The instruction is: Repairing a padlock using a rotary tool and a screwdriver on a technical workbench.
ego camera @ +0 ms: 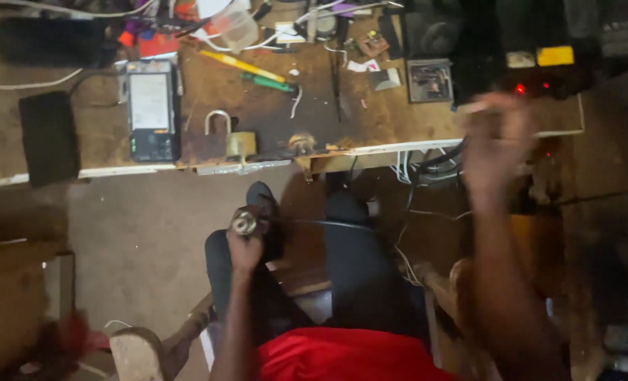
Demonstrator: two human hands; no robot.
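My left hand (pixel 245 243) is closed around a small round metal part (pixel 244 223), held low over my lap, below the workbench edge. My right hand (pixel 497 144) is raised at the right end of the bench and badly blurred; it seems to pinch something thin and pale (pixel 478 106) between the fingers, but I cannot tell what. A brass padlock (pixel 238 140) with an open-looking shackle sits on the wooden workbench (pixel 272 113) just above my left hand.
A black meter with a pale screen (pixel 152 106) lies left on the bench, next to a black pad (pixel 49 137). Yellow and green tools (pixel 257 74), wires and small circuit boards (pixel 429 80) clutter the back. Cables (pixel 413 169) hang under the bench edge.
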